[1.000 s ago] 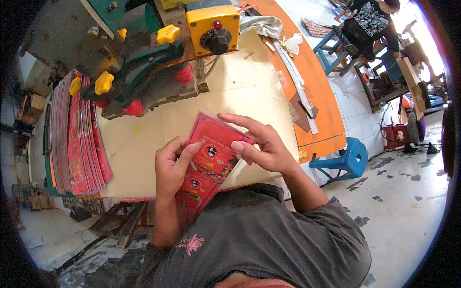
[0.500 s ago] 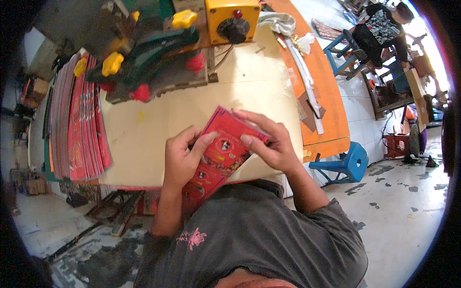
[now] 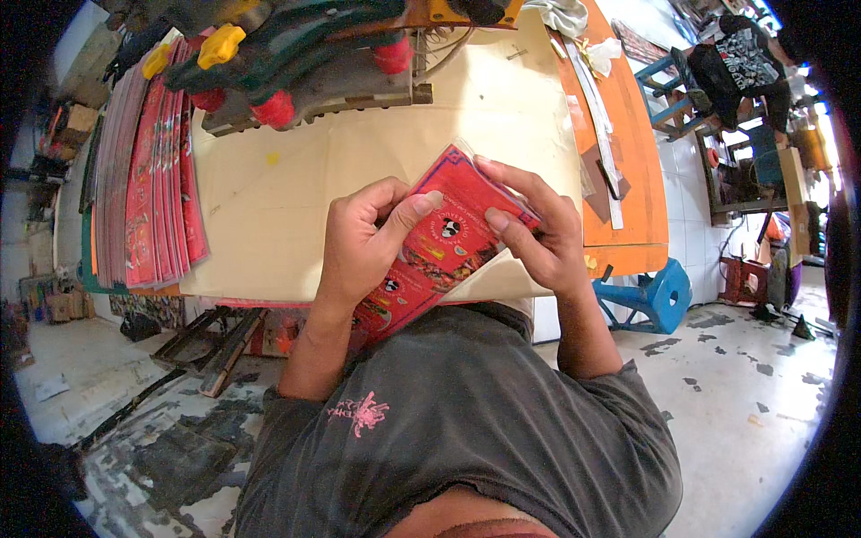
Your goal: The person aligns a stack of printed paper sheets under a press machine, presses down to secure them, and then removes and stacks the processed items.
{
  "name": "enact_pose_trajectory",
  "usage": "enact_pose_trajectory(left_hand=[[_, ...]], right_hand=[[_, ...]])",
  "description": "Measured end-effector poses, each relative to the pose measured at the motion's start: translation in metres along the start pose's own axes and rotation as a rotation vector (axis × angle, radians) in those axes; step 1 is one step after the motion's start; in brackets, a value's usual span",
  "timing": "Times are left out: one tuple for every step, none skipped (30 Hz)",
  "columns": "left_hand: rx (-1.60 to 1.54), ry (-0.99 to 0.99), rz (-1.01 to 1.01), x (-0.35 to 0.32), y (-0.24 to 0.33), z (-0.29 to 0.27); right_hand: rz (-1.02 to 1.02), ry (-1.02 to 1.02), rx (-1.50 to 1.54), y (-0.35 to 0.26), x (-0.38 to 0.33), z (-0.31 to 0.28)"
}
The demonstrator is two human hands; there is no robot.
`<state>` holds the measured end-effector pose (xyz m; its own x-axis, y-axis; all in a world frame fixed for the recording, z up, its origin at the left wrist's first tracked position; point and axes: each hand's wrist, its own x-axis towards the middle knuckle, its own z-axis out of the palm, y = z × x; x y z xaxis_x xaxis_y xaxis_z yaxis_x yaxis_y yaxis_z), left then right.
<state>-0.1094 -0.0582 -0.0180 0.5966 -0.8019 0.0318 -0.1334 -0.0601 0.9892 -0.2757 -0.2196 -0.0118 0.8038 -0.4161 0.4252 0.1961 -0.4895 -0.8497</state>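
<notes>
Between both hands, close to my body, is a long red printed plastic packet (image 3: pixel 453 247) with a blue patterned border, held at a slant. My left hand (image 3: pixel 372 238) grips its left edge, thumb lying on the printed face. Across from it, my right hand (image 3: pixel 538 224) pinches the upper right edge, its thumb on the face and the fingers behind. The upper edge looks layered, with clear film showing there. The packet's lower end runs down toward my dark shirt, partly covered by my left arm.
A fanned pile of red printed packets (image 3: pixel 161 179) lies at the table's left. At the back stands a machine with red feet (image 3: pixel 272 109) and yellow knobs (image 3: pixel 220 47). An orange tabletop (image 3: pixel 628 224), a blue stool (image 3: pixel 659 296) and a seated person (image 3: pixel 740 67) are to the right.
The view has tilted down, so the machine sits higher in the picture. Both hands keep their hold on the packet, with little change in grip.
</notes>
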Motion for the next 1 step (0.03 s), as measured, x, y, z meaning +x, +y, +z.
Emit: enact_pose_trajectory(left_hand=[[-0.015, 0.009, 0.008, -0.0012, -0.0020, 0.0017]], right_hand=[[0.006, 0.000, 0.003, -0.0001, -0.0024, 0.0006]])
